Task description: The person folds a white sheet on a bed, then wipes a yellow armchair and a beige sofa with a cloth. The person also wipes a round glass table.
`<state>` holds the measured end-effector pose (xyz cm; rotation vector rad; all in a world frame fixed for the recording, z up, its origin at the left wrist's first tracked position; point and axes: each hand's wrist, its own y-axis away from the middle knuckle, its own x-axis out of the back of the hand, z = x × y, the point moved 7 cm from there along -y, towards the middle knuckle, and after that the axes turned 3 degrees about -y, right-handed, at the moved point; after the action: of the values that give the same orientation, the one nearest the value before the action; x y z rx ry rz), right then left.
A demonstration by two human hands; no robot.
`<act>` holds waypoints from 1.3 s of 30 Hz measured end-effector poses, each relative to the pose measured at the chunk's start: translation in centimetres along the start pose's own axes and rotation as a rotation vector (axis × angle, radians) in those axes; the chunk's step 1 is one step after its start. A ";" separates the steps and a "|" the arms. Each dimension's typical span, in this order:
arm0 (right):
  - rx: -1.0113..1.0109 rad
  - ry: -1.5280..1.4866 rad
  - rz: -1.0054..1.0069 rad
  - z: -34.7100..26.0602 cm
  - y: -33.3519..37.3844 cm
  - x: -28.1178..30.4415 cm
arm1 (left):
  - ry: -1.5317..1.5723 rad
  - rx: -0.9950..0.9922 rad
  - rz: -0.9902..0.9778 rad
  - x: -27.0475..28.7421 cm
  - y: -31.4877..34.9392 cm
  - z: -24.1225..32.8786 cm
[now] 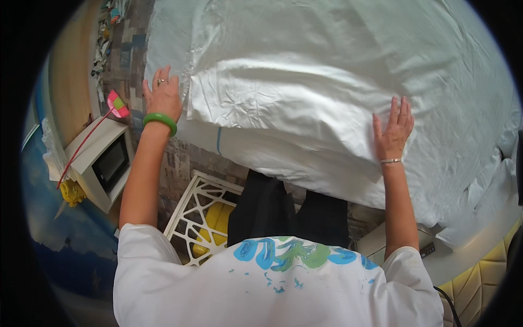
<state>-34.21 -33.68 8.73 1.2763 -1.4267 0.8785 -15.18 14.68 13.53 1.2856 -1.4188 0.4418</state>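
A large, glossy white quilt point(305, 82) is spread out in front of me, creased across its middle. Its near left part has a folded edge, and a thin blue strip point(219, 141) shows on the white layer below it. My left hand point(163, 98) is at that left edge, fingers apart and holding nothing; a green bangle circles the wrist. On the right, my right hand point(393, 133) lies flat on the quilt with its fingers stretched out, a thin bracelet at its wrist.
To the left stands a small white cabinet point(101, 158) with a dark front panel and a red-handled pink tool point(117, 104) on it. A white lattice frame point(190, 218) with a yellow object point(218, 220) is beside my legs. Yellow padding point(479, 283) lies at lower right.
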 end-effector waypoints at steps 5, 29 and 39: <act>0.203 -0.199 -0.196 -6.8 3.2 -0.5 | 0.769 -0.469 0.439 6.1 2.3 16.2; 0.097 -0.447 -0.078 -0.6 6.9 6.2 | 0.854 -0.535 0.321 10.3 1.9 25.8; -0.112 0.120 0.130 15.8 -1.6 0.5 | 0.316 -0.028 0.069 -1.9 -1.7 14.3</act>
<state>-35.84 -49.07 5.18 1.0393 -1.4546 0.9330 -20.74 3.09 6.72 1.0918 -1.2003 0.6396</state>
